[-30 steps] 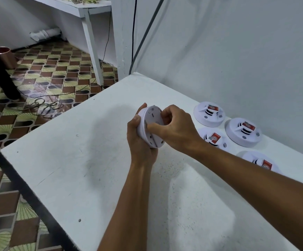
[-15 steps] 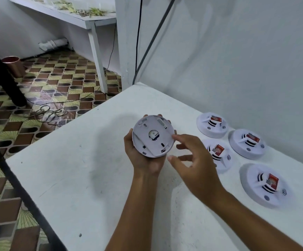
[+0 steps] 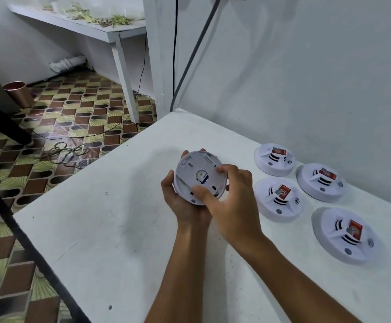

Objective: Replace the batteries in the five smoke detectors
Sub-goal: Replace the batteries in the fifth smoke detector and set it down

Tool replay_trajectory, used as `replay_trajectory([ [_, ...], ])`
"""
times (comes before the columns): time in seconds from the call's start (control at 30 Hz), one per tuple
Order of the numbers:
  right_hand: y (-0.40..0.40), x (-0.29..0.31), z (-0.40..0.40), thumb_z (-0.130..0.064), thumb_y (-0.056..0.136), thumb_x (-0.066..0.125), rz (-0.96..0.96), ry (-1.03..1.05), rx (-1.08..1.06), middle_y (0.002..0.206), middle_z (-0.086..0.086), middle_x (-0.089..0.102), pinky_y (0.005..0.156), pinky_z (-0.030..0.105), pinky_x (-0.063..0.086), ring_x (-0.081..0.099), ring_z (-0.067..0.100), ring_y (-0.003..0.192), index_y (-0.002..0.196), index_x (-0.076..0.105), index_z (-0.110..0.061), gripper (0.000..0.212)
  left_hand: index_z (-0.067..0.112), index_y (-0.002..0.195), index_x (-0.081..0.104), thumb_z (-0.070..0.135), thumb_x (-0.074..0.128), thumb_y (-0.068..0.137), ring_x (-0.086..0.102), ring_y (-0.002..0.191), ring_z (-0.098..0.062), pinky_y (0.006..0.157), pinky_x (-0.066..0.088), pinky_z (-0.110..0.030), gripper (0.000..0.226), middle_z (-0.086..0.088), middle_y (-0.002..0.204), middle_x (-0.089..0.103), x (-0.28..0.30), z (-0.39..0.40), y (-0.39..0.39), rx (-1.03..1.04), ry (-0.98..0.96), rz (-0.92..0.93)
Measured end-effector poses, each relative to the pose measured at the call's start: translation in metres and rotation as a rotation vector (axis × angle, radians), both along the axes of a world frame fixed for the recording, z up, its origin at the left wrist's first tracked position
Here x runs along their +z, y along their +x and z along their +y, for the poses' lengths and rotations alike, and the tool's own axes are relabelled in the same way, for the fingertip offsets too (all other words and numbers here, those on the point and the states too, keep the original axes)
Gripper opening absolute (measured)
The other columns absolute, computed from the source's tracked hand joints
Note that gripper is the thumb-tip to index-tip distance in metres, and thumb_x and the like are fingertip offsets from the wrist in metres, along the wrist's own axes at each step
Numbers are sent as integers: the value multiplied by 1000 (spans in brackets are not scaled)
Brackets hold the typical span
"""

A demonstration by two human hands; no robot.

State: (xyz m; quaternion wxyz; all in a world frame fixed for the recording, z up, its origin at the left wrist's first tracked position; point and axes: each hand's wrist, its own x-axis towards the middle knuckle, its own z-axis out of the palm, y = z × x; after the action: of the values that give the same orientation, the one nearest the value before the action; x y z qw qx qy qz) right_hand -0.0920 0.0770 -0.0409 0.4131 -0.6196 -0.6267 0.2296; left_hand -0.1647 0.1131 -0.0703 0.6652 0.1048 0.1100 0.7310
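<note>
Over the white table (image 3: 110, 229), left hand (image 3: 185, 206) cups the upturned smoke detector (image 3: 200, 178) steady, right hand (image 3: 230, 197) gripping its back, likely to twist it open.

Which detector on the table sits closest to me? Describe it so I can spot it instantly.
Start at the white table and follow its right side along the wall to the four smoke detectors lying there. The nearest detector sits alone at the near end, looks largest, with a red label on top.

One white round smoke detector (image 3: 199, 177) is held above the table, its back facing up. Four more (image 3: 274, 159) (image 3: 321, 182) (image 3: 278, 198) (image 3: 346, 234) lie face-up (red labels showing) near the wall.
</note>
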Motion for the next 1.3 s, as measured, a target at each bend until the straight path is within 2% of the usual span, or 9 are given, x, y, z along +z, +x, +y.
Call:
replay_trajectory([
  [0.13, -4, 1, -1, -50, 79, 70, -29, -23, -46, 120, -4, 43, 79, 27, 54, 52, 16, 111, 124, 46, -24, 57, 15, 108, 59, 42, 24, 91, 65, 86, -23, 70, 56, -31, 47, -10, 100, 66, 2, 0, 0, -9, -7, 50],
  [0.3, 17, 16, -17, -50, 87, 59, -66, -112, 2, 129, -3, 43, 81, 10, 46, 50, 12, 115, 129, 47, -23, 51, 21, 109, 65, 47, 65, 70, 64, 91, -21, 74, 54, -32, 47, -7, 103, 66, 11, -12, 8, -64, 19, 215],
  [0.37, 40, 28, -24, -45, 91, 57, 90, -223, 52, 129, -6, 51, 77, 6, 45, 52, 8, 112, 127, 52, -26, 42, 23, 111, 64, 42, 61, 76, 66, 91, -20, 71, 57, -33, 40, -5, 101, 68, 18, -18, 21, -96, 1, 404],
  [0.5, 100, 55, -52, -47, 94, 48, 568, -370, 90, 121, -4, 64, 92, 35, 55, 62, 15, 108, 116, 58, -31, 30, 39, 107, 68, 52, 53, 83, 66, 105, -15, 89, 55, -38, 31, 10, 111, 71, 49, -35, 67, -35, 147, 980],
  [0.6, 147, 65, -78, -41, 95, 49, 795, -357, 7, 115, 4, 70, 89, 40, 56, 68, 24, 104, 122, 60, -21, 36, 32, 124, 60, 72, 33, 85, 62, 112, -16, 94, 53, -42, 62, 1, 122, 65, 70, -54, 114, -149, 293, 1252],
  [0.73, 213, 66, -112, -19, 96, 53, 1046, -303, -28, 118, 15, 68, 84, 49, 55, 64, 38, 108, 125, 60, -15, 30, 39, 130, 50, 56, 21, 93, 58, 112, -8, 93, 51, -22, 50, 9, 121, 61, 98, -72, 165, -365, 290, 1130],
  [0.87, 253, 63, -136, -19, 93, 53, 1306, -246, 40, 128, 18, 61, 89, 54, 51, 58, 40, 117, 134, 48, -7, 44, 41, 130, 49, 50, 46, 95, 53, 120, -12, 97, 47, -31, 36, 4, 135, 54, 101, -78, 188, -438, 286, 1254],
  [1.03, 274, 50, -150, -10, 89, 56, 1433, -103, -22, 129, 22, 59, 80, 46, 56, 59, 39, 115, 134, 45, -1, 47, 18, 125, 57, 16, 60, 92, 68, 98, -31, 79, 58, -48, 33, -10, 109, 71, 97, -93, 204, -655, 144, 1190],
  [1.3, 274, 36, -152, 19, 81, 57, 1248, -132, -186, 110, 22, 68, 80, 45, 58, 68, 38, 100, 123, 50, 0, 47, 11, 117, 65, 5, 59, 91, 71, 94, -31, 83, 57, -46, 27, -12, 100, 75, 88, -92, 202, -678, 169, 1230],
])
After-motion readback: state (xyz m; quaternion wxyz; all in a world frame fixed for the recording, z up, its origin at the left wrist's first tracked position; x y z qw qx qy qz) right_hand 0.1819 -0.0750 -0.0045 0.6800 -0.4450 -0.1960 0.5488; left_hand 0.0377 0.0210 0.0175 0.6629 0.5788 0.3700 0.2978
